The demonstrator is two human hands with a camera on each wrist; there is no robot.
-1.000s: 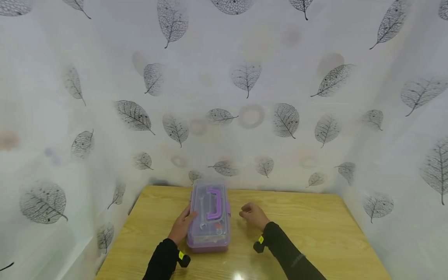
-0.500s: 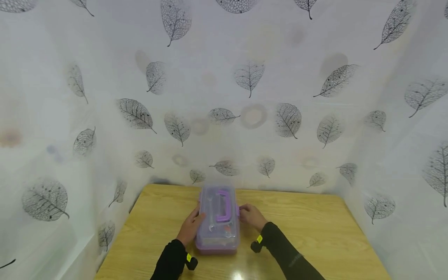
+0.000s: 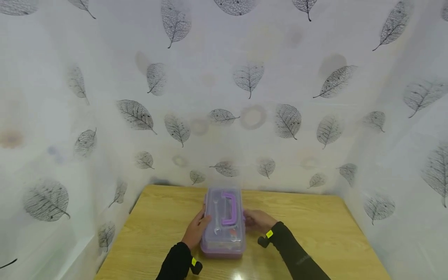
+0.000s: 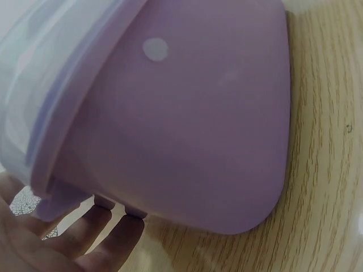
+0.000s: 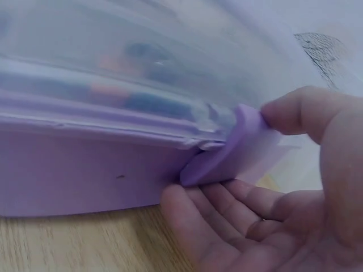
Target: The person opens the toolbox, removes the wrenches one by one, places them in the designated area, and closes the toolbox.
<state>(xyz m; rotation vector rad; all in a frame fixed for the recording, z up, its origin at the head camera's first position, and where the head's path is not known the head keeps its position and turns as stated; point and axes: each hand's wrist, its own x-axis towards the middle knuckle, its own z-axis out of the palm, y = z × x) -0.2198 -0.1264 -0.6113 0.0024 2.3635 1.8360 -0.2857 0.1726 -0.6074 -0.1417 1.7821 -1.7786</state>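
A purple plastic toolbox (image 3: 223, 245) with a clear lid (image 4: 17, 96) stands on the table. Through its lid a wrench (image 3: 217, 219) shows, and a purple carrying handle (image 3: 233, 210) lies on top. My left hand (image 3: 196, 230) holds the box's left side, thumb by the lid and fingers against the wall near a purple latch (image 4: 61, 199). On the right side my right hand (image 3: 259, 221) pinches the other purple latch (image 5: 227, 150), its thumb on the upper edge and fingers underneath. That latch tilts outward from the wall. Blurred orange and dark items are inside.
The wood-grain table (image 3: 308, 233) runs back to a white curtain (image 3: 224, 85) printed with grey leaves. This curtain also hangs on the left and right sides. A small black camera (image 3: 263, 242) is strapped at each wrist.
The toolbox has shifted to the right and slightly nearer, with my left hand staying on its side. My right hand has come from beside the box to its right latch.
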